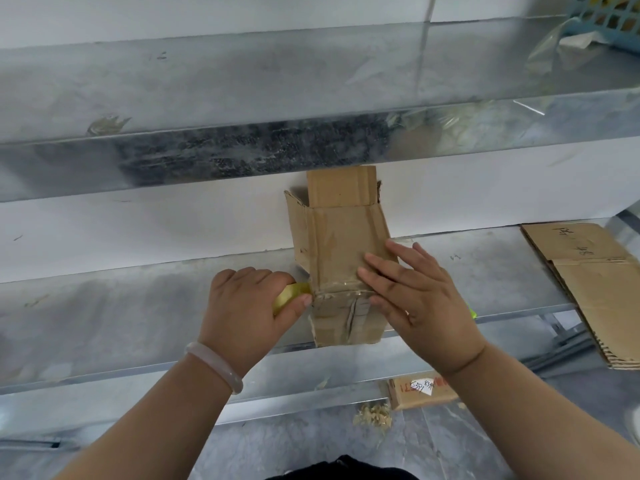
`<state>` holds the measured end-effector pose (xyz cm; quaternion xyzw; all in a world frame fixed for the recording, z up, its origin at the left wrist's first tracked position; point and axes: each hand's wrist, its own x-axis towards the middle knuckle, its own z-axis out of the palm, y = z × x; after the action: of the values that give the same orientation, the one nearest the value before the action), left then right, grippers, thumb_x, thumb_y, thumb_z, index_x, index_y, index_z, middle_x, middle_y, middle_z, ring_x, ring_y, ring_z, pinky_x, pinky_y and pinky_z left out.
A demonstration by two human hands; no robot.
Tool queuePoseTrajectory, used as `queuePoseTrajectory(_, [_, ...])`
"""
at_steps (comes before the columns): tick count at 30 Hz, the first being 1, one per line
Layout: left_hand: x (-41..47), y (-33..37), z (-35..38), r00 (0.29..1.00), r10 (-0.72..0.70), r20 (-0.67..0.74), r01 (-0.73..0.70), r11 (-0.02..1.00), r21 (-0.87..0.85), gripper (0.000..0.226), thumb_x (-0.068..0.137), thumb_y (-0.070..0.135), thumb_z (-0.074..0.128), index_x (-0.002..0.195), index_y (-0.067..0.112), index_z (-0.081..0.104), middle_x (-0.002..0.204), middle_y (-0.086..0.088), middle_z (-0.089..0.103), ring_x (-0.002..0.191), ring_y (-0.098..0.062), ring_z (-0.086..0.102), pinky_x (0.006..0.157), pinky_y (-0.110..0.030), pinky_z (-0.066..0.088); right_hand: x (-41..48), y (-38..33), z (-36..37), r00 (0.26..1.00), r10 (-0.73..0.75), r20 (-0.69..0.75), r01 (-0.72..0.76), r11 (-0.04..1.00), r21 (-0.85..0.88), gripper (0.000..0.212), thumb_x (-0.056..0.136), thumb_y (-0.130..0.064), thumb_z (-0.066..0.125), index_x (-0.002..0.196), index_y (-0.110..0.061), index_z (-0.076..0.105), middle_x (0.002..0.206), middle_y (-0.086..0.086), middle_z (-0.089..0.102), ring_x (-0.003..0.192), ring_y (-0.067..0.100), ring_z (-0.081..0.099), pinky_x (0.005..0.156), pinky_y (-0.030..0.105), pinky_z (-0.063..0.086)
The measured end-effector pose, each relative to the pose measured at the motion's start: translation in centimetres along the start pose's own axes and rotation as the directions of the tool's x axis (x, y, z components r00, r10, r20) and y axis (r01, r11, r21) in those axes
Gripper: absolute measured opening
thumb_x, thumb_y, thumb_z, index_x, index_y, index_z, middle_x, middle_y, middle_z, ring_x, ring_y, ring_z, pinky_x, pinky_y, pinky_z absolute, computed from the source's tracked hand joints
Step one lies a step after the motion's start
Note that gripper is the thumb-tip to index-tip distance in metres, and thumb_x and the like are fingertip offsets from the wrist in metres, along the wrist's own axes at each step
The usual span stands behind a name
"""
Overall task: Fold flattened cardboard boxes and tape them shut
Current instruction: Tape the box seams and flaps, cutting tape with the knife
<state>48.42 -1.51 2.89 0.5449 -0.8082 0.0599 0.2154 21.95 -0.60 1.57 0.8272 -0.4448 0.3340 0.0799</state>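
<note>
— Where was the cardboard box (341, 258) relative to each grip?

— It lay on its side at the near edge of the metal counter (121, 306), between the two hands. The right hand (420, 299) rested spread and flat on its upper face, fingertips over the glossy clear tape (341, 287) at the near corner. The left hand (247, 306) sat just left of that corner, curled around a yellowish tape roll (289, 294), thumb touching the box edge.

— And the materials?

— Brown corrugated board, creased and scuffed, far flaps open (one standing upright). The counter was dull galvanised sheet, mottled grey. A pale smooth bangle (216, 367) circled the left wrist. Flattened cardboard (595, 285) lay stacked well to the right.
</note>
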Motion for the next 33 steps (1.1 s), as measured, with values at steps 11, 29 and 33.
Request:
queuePoseTrajectory(11, [0.4, -0.4, -0.1, 1.000, 0.017, 0.015, -0.016, 0.996, -0.088, 0.047, 0.088, 0.067, 0.036, 0.105, 0.032, 0.064, 0.081, 0.010, 0.066, 0.074, -0.015, 0.062, 0.070, -0.032, 0.045, 2.5, -4.2, 1.8, 0.998, 0.007, 0.056, -0.003, 0.997, -0.072, 0.033, 0.102, -0.042, 0.046, 0.130, -0.034, 0.062, 0.135, -0.008, 0.060, 0.131, 0.017, 0.052, 0.109, 0.041, 0.041])
queuePoseTrajectory(29, [1.1, -2.9, 0.1, 0.980, 0.127, 0.153, -0.088, 0.967, -0.238, 0.081, 0.078, 0.085, 0.016, 0.124, 0.036, 0.061, 0.080, 0.010, 0.055, 0.072, -0.012, 0.060, 0.063, -0.029, 0.053, 2.5, -4.3, 1.8, 1.000, -0.021, 0.017, 0.022, 0.997, -0.079, 0.030, 0.100, -0.038, 0.053, 0.125, -0.032, 0.067, 0.133, -0.009, 0.061, 0.130, 0.016, 0.054, 0.105, 0.040, 0.044])
queuePoseTrajectory(33, [1.7, -3.5, -0.5, 0.952, 0.140, 0.273, -0.065, 0.961, -0.268, 0.096, 0.066, 0.093, 0.008, 0.129, 0.040, 0.056, 0.084, 0.015, 0.047, 0.081, -0.005, 0.053, 0.070, -0.019, 0.039, 2.5, -4.4, 1.8, 1.000, -0.014, 0.000, 0.014, 0.996, -0.082, 0.030, 0.100, -0.038, 0.051, 0.125, -0.032, 0.067, 0.133, -0.009, 0.062, 0.129, 0.016, 0.054, 0.105, 0.040, 0.044])
